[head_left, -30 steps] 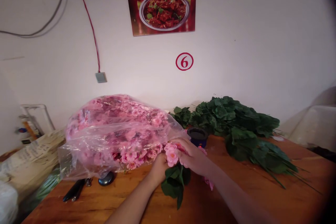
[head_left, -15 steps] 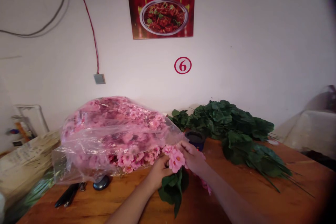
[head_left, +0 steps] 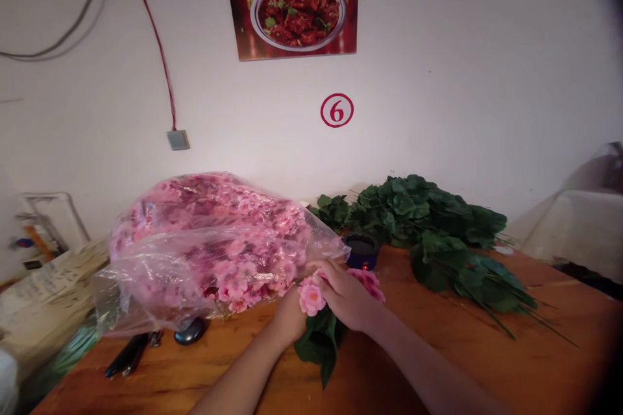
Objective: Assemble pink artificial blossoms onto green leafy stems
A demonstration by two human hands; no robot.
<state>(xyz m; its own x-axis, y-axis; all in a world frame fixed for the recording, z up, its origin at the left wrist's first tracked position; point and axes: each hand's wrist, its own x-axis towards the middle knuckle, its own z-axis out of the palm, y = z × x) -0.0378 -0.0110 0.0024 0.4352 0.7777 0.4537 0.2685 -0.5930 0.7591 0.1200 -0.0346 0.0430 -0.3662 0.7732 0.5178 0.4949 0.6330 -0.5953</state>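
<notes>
Over the front of the wooden table, my left hand (head_left: 291,314) is closed round an artificial flower (head_left: 311,296) with pink blooms. Its dark green leaves (head_left: 318,347) hang below the hands. My right hand (head_left: 346,295) reaches across the top of the same flower, fingers bent over the blooms and partly covering them. What its fingertips pinch is hidden. More pink blooms (head_left: 368,284) show behind the right wrist; whether they belong to the held flower I cannot tell. A clear plastic bag (head_left: 219,240) packed with pink flowers lies just left of my hands.
A dark blue round device (head_left: 361,251) with a red light stands behind my right hand. Green leaf stems (head_left: 428,214) are heaped at the back right. Black-handled scissors or pliers (head_left: 127,355) and a dark round object (head_left: 189,332) lie front left on the table (head_left: 487,376).
My right hand has moved over the blooms, turning so its back covers more of them. The left hand stays at the stem. The view has tilted slightly down.
</notes>
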